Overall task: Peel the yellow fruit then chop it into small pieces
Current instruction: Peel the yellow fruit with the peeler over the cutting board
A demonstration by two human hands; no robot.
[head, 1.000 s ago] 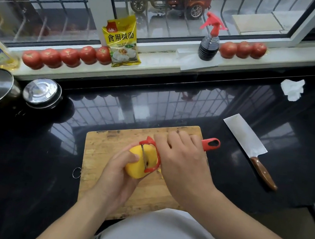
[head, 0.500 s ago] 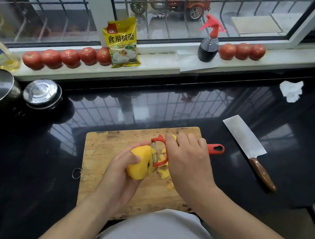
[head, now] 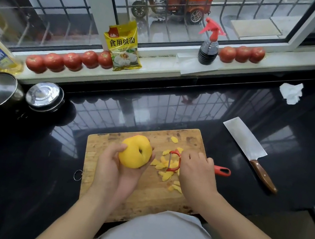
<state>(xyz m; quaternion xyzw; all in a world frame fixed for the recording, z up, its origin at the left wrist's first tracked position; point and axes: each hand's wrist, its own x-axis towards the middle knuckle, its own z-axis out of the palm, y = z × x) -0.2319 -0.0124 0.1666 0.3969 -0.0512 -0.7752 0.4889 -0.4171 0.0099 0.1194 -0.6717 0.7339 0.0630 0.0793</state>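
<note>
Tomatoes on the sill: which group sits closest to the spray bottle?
The group of three tomatoes on the right, immediately beside the spray bottle. The other row of five tomatoes lies far left, beyond the yellow packet.

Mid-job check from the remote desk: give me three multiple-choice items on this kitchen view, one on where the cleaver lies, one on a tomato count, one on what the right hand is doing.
1. Where is the cleaver?
A. On the cutting board
B. On the black counter, right of the board
C. On the windowsill

2. How many tomatoes sit right of the spray bottle?
A. Three
B. Five
C. One

3. What is the right hand doing?
A. Resting open
B. Gripping the cleaver
C. Gripping the red peeler

Key: 1 B, it lies on the counter, apart from the cutting board. 2 A, three tomatoes stand in a row there. 3 C, the fingers curl round the peeler's handle, clear of the yellow fruit in the left hand.
</note>
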